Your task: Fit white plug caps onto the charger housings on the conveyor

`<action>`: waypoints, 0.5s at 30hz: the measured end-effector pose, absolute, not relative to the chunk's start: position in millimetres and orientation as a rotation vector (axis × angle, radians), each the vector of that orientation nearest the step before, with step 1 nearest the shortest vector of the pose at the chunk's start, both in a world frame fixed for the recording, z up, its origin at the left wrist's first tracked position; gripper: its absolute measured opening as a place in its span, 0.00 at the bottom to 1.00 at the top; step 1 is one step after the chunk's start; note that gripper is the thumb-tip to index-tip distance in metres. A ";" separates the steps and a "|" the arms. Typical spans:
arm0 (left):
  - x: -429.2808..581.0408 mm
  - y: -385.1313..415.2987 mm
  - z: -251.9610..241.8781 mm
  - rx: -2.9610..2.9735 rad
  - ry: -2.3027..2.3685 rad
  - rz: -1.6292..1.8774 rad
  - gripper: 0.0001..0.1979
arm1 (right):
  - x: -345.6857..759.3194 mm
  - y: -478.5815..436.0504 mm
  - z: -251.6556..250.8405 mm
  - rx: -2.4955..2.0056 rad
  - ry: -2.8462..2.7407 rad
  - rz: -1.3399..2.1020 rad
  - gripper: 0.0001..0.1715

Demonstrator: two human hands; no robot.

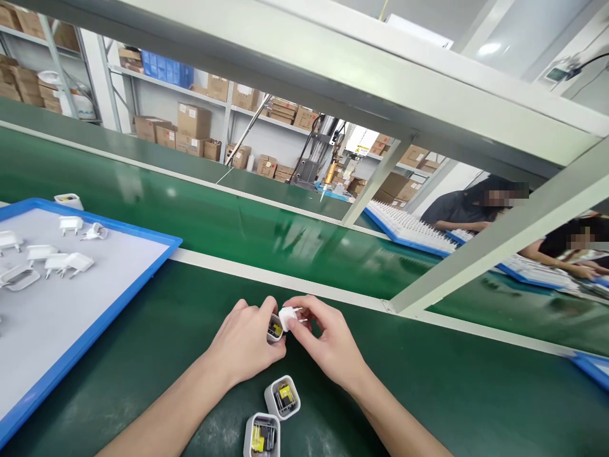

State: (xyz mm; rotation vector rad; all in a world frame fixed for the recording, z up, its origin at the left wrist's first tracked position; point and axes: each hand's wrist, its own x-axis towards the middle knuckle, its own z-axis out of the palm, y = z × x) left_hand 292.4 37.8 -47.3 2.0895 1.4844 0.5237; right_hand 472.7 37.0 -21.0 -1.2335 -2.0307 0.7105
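My left hand (pixel 250 339) is closed around a white charger housing (pixel 275 329), whose open end faces right and shows yellow and dark parts inside. Between the thumb and fingers of my right hand (pixel 326 333) is a white plug cap (pixel 288 317) with two metal pins pointing right. The cap is right at the housing's open end; I cannot tell whether they touch. Below my hands, two more open housings stand on the green bench: one charger housing (pixel 282 398) and, nearer me, a second charger housing (pixel 262 436), both with circuit parts inside.
At left lies a blue-rimmed tray (pixel 95 317) with several white plug caps (pixel 76 263). A green conveyor belt (pixel 266 235) runs behind a pale rail. A slanted metal post (pixel 457 273) rises at right. Two people work beyond it beside filled trays (pixel 404 231).
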 end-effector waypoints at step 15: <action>281.5 43.8 -43.6 1.939 1.320 0.542 0.15 | 471.5 38.0 -7.1 -1.352 -2.321 0.686 0.05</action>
